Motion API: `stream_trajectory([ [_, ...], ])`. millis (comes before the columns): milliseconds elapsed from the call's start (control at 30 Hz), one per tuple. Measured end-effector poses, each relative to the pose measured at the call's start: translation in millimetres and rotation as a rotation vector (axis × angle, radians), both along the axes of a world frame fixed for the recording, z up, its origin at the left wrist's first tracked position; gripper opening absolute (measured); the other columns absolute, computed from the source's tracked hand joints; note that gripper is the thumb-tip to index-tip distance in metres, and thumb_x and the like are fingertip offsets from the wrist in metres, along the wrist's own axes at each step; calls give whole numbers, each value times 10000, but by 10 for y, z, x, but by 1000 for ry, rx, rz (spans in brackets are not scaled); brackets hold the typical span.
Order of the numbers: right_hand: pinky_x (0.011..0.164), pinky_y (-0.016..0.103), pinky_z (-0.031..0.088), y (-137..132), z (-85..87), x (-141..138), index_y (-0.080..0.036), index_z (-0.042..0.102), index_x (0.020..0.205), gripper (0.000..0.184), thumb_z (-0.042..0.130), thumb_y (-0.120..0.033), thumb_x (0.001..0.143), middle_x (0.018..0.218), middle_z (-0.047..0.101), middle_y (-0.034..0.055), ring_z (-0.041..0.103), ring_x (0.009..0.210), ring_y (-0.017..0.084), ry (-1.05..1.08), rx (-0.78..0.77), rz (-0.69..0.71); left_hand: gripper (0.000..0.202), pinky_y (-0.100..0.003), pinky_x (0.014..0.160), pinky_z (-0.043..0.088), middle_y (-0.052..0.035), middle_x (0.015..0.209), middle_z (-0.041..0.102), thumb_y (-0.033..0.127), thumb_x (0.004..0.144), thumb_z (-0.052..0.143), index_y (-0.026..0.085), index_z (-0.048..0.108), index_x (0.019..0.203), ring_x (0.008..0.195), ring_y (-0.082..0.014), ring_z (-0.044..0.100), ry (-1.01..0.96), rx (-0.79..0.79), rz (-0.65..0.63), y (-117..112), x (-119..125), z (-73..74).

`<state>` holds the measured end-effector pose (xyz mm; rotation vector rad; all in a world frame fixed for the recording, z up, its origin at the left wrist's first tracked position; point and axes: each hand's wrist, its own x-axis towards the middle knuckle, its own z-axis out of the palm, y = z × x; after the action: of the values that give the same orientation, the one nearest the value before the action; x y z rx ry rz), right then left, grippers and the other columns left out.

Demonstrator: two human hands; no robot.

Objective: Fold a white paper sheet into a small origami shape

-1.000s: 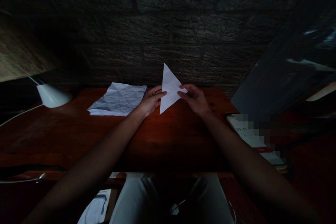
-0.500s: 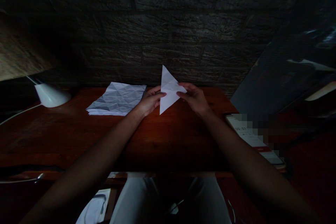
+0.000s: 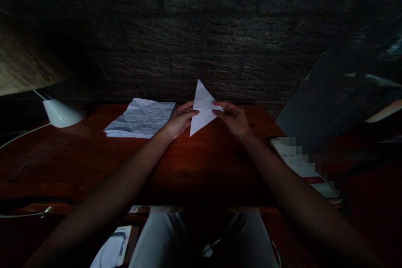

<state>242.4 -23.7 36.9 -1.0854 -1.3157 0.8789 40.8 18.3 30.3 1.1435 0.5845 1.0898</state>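
Note:
Between my hands a white sheet of paper folded into a triangle (image 3: 204, 108) is held up above the table, one point upward and another toward my right hand. A crease runs across its middle. My left hand (image 3: 181, 122) pinches its left edge, thumb in front and fingers behind. At the right corner, my right hand (image 3: 233, 118) grips the paper between thumb and fingers. Just left of my left hand lies a stack of creased paper sheets (image 3: 143, 117) on the wooden table (image 3: 201, 167).
A lamp with a white base (image 3: 63, 114) and a woven shade (image 3: 25, 58) stands at the left. On the right edge lies a phone (image 3: 298, 167) showing a timer. Behind the table rises a stone-block wall (image 3: 201, 33). A grey panel (image 3: 310, 96) leans at the right.
The folded paper has bent a little along its middle crease, its upper point tipping slightly right. Both hands keep their hold in nearly the same place.

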Motion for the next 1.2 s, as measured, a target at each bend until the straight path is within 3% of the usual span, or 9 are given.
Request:
stream_trajectory([
  [167, 697, 323, 501, 4, -33, -8, -272, 794, 1051, 332, 798, -444, 768, 910, 747, 2, 616, 743, 169, -101, 50, -6, 446, -345, 875, 563, -60, 986, 788, 196, 651, 841, 158, 734, 1082, 949, -223, 736, 3, 3, 10, 22, 12, -16],
  [367, 677, 316, 491, -28, -18, -33, -268, 786, 1053, 317, 751, -486, 826, 984, 754, 17, 611, 747, 170, -134, 93, -18, 347, -231, 638, 510, 20, 819, 748, 224, 632, 911, 187, 707, 911, 680, -121, 669, 22, -94, 97, 22, 24, -38],
  [533, 686, 324, 496, -32, -6, -36, -264, 789, 1028, 326, 755, -512, 820, 925, 745, 16, 598, 733, 175, -139, 77, -29, 320, -225, 596, 513, 25, 739, 737, 279, 611, 934, 187, 692, 800, 638, -128, 664, -39, -121, 102, 5, 49, 1],
  [600, 704, 328, 497, -35, -6, -40, -261, 795, 1018, 307, 765, -488, 812, 904, 739, 14, 601, 741, 176, -141, 79, -28, 336, -263, 634, 544, -11, 757, 751, 395, 652, 915, 183, 699, 798, 690, -167, 692, -83, -145, 93, 17, 56, 23],
  [700, 716, 325, 496, -46, -13, -53, -259, 805, 1016, 309, 787, -473, 793, 855, 722, 4, 606, 749, 176, -162, 82, -28, 524, -349, 710, 579, -95, 841, 788, 662, 708, 825, 166, 736, 850, 820, -259, 737, -89, -161, 39, 37, 56, 28],
  [767, 720, 322, 502, -55, -22, -64, -259, 809, 1015, 306, 782, -479, 803, 847, 725, 1, 617, 759, 177, -176, 79, -21, 567, -347, 702, 567, -99, 842, 794, 683, 663, 859, 162, 753, 858, 803, -258, 733, -37, -122, 57, 38, 51, 1],
  [867, 725, 318, 524, -55, -36, -78, -257, 798, 1019, 299, 768, -482, 824, 894, 752, 10, 652, 796, 183, -169, 78, 17, 548, -292, 658, 528, -55, 826, 799, 552, 548, 972, 162, 778, 880, 701, -192, 694, 57, -31, 130, 22, 45, -58],
  [1000, 639, 287, 538, -19, -41, -82, -239, 730, 1144, 464, 844, -465, 756, 872, 767, 14, 679, 748, 176, -28, 8, 21, 593, -278, 645, 523, -34, 797, 794, 605, 571, 940, 159, 789, 930, 667, -173, 680, 103, 55, 174, -1, 51, -90],
  [1200, 618, 241, 550, -19, -25, -88, -192, 757, 862, 297, 899, -409, 717, 863, 792, 41, 688, 713, 139, 81, -180, 60, 574, -259, 583, 496, -50, 811, 796, 671, 638, 875, 153, 788, 871, 646, -168, 667, 195, 143, 259, -16, 47, -88],
])
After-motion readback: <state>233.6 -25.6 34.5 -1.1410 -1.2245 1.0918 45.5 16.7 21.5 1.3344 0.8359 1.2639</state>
